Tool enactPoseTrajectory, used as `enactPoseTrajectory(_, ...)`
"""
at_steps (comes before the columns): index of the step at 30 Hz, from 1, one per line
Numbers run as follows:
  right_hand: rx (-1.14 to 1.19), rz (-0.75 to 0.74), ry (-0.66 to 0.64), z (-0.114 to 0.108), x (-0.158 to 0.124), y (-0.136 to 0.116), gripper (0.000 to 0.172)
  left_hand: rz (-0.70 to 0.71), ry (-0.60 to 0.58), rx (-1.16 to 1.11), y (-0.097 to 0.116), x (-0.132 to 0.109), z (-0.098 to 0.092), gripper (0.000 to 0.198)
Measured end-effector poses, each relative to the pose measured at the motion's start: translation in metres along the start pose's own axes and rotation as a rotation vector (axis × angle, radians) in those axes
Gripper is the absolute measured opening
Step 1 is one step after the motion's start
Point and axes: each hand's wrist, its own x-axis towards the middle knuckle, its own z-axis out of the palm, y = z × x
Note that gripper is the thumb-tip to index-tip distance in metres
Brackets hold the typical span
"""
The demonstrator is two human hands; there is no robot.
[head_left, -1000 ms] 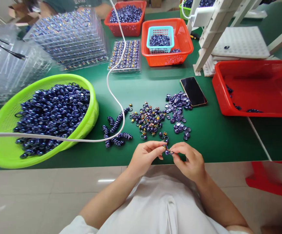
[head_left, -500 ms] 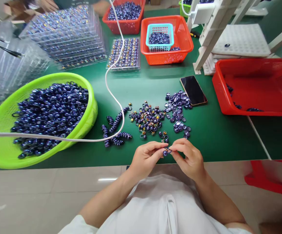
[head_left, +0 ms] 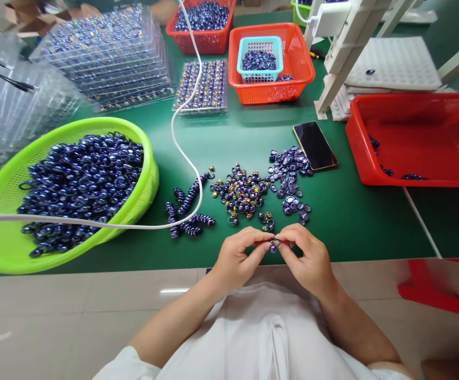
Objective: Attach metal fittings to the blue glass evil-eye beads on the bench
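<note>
Between my two hands, at the table's front edge, is a small dark blue shiny ring-shaped part [head_left: 273,247] with a rounded bead-like end. My left hand [head_left: 240,256] pinches its left side with thumb and forefinger. On the other side my right hand [head_left: 307,258] is pinched on the same part. Just beyond the fingertips lie a few loose blue and gold pieces [head_left: 268,221]. Farther back is a heap of blue and gold ring parts [head_left: 242,192], with flat dark blue caps [head_left: 290,169] to its right. Rows of nested blue rings [head_left: 189,199] lie to the left.
A green basket [head_left: 150,179] full of blue parts stands left, crossed by a white cable [head_left: 174,132]. Behind are stacked clear trays [head_left: 134,68] and an orange basket [head_left: 271,95]. A phone [head_left: 315,146] and a red basket [head_left: 423,180] are right, near a metal post [head_left: 338,68].
The held part has shifted slightly to the right and turned between my fingertips. Both hands keep their pinch. The piles on the table look the same.
</note>
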Motion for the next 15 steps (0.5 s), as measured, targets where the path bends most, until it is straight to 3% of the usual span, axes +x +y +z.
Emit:
enactPoseTrajectory(7,0.068,0.166,-0.014,0.0025,0.0015,-0.0039,0.009,-0.073,0.073,0.014,-0.0028,-0.0026,0.0068,0.015)
enactPoseTrajectory(15,0.136,0.245,-0.021,0.0063,0.0002,-0.0035,0.01,0.07,0.046,0.055,-0.0013,-0.001,0.0055,0.015)
